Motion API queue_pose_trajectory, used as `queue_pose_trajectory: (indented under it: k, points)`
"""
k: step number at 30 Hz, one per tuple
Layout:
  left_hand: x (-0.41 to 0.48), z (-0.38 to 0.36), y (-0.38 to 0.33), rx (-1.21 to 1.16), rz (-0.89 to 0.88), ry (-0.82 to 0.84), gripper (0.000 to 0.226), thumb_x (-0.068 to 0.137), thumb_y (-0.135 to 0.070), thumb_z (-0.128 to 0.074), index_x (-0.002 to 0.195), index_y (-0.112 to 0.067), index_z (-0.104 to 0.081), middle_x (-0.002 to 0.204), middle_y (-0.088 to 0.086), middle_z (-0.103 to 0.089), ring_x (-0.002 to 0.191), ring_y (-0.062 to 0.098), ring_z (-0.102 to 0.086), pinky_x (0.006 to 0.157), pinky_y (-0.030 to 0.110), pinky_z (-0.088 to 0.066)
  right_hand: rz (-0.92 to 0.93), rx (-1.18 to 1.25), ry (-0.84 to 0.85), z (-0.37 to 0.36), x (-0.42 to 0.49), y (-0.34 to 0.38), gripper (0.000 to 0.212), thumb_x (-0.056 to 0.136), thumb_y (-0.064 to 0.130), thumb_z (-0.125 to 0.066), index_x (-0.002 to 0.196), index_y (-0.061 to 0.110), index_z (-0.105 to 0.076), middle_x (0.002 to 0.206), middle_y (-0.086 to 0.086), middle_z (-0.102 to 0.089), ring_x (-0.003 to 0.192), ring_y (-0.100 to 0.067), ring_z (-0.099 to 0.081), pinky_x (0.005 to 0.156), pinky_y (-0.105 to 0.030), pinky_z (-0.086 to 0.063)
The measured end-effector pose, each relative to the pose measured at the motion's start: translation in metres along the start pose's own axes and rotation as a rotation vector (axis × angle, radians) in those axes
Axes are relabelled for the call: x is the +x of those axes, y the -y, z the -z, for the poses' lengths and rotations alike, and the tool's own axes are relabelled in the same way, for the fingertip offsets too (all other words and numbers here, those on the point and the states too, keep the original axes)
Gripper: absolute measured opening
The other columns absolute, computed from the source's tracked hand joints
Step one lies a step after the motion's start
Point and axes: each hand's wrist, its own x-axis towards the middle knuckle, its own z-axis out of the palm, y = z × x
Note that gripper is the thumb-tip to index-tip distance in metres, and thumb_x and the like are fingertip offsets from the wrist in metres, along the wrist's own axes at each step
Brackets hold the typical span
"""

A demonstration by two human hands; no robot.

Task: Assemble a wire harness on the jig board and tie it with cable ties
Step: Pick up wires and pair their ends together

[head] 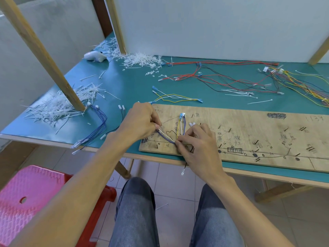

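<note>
On the teal desk (131,82) the wooden jig board (258,129) lies along the near edge, with a small wire harness (181,125) of blue, white and yellow strands laid on its left end. The left hand (140,120) pinches the blue and white strands by a nail, while the right hand (199,143) pinches the point where the strands meet; loose cable ties (142,59) lie heaped at the back of the desk

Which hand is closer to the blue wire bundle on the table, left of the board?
Left. The left hand sits just right of the bundle; the right hand is farther right, pinching wires on the board.
</note>
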Motion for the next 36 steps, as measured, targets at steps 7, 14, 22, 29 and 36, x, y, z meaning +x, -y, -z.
queue_pose_trajectory:
  k: [7, 14, 22, 29, 36]
  points:
    - [0.003, -0.004, -0.003, 0.177, -0.052, 0.007, 0.020, 0.077, -0.009, -0.085, 0.073, -0.029, -0.081, 0.065, -0.019, -0.063, 0.074, 0.012, -0.066, 0.070, 0.031, -0.055, -0.034, 0.035, 0.004, 0.000, 0.001, 0.001, 0.008, 0.090, 0.028, -0.082, 0.097, 0.024, -0.082, 0.095, 0.011, -0.056, 0.103, -0.016, -0.048, 0.083, -0.047, -0.045]
    - [0.002, 0.001, -0.003, 0.244, -0.192, 0.076, 0.030, 0.082, -0.001, -0.078, 0.096, -0.028, -0.080, 0.075, -0.018, -0.064, 0.080, 0.010, -0.065, 0.077, 0.032, -0.057, -0.062, 0.061, 0.001, 0.003, 0.003, 0.004, 0.008, 0.089, 0.028, -0.083, 0.095, 0.023, -0.082, 0.092, 0.010, -0.058, 0.103, -0.018, -0.049, 0.085, -0.049, -0.046]
    - [-0.041, -0.019, -0.027, 0.360, -0.360, -0.001, 0.039, 0.086, -0.010, -0.067, 0.118, -0.032, -0.072, 0.112, -0.009, -0.063, 0.108, 0.018, -0.060, 0.081, 0.042, -0.057, -0.076, 0.234, -0.114, 0.010, 0.000, 0.004, 0.023, 0.099, 0.034, -0.073, 0.113, 0.015, -0.076, 0.102, 0.008, -0.067, 0.108, -0.020, -0.056, 0.092, -0.032, -0.047]
    - [-0.067, -0.042, -0.030, 0.291, -0.404, -0.022, 0.030, 0.102, -0.021, -0.055, 0.129, -0.026, -0.069, 0.115, -0.009, -0.065, 0.110, 0.017, -0.055, 0.080, 0.043, -0.056, -0.171, 0.249, -0.242, 0.029, -0.002, -0.007, 0.017, 0.101, 0.015, -0.070, 0.114, 0.025, -0.073, 0.101, 0.018, -0.067, 0.103, -0.011, -0.060, 0.091, -0.020, -0.046]
    - [-0.067, -0.046, -0.030, 0.230, -0.335, -0.084, 0.028, 0.105, -0.040, -0.052, 0.119, -0.027, -0.073, 0.109, -0.011, -0.064, 0.107, 0.012, -0.056, 0.083, 0.039, -0.056, -0.109, 0.127, 0.023, 0.037, -0.001, -0.025, 0.015, 0.089, 0.021, -0.082, 0.102, 0.029, -0.080, 0.091, 0.024, -0.064, 0.100, -0.011, -0.060, 0.090, -0.045, -0.052]
